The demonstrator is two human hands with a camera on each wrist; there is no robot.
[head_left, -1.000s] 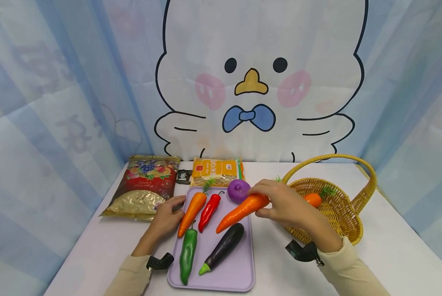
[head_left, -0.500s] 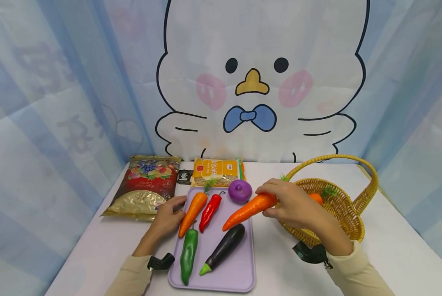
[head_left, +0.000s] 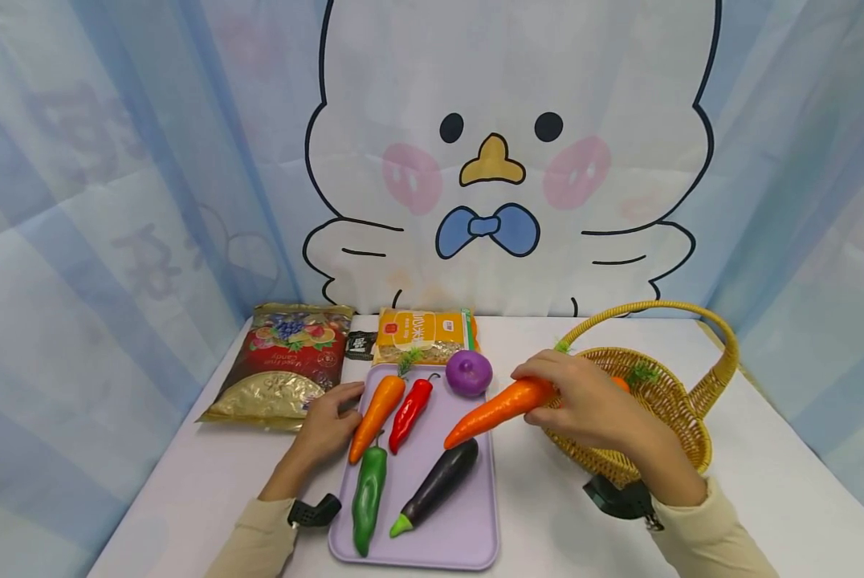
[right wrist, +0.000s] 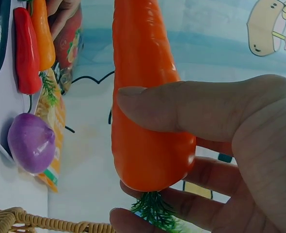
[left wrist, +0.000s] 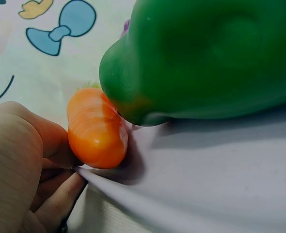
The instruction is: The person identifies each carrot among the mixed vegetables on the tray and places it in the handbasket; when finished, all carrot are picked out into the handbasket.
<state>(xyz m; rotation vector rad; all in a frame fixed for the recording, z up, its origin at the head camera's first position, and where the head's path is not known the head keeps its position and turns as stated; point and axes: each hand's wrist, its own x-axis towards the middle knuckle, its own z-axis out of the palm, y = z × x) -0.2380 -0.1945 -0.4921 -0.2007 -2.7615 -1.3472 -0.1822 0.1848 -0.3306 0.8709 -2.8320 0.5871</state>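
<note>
My right hand [head_left: 587,401] grips a large orange carrot [head_left: 497,411] near its leafy end, thumb across the carrot [right wrist: 145,53] and fingers behind. The carrot's tip points down-left over the top of the eggplant [head_left: 439,486] in the head view. My left hand [head_left: 328,425] pinches the left rim of the lilac tray [head_left: 457,530], thumb beside a lighter carrot [left wrist: 97,136] and fingers beneath the edge. A red chili pepper [head_left: 410,413], a green pepper [head_left: 369,498] and that lighter carrot [head_left: 377,417] lie on the tray, and a purple onion [head_left: 469,372] sits at its far right corner.
On the right stands a wicker basket [head_left: 695,449] with a tall handle; an orange vegetable with green leaves [head_left: 645,372] shows inside. A red-and-gold candy bag [head_left: 287,361], a small black packet [head_left: 360,345] and a yellow food bag [head_left: 425,333] lie behind and left of the tray.
My right hand has moved to the right with the carrot, nearer the basket and partly off the tray. The left hand and the tray hold still.
</note>
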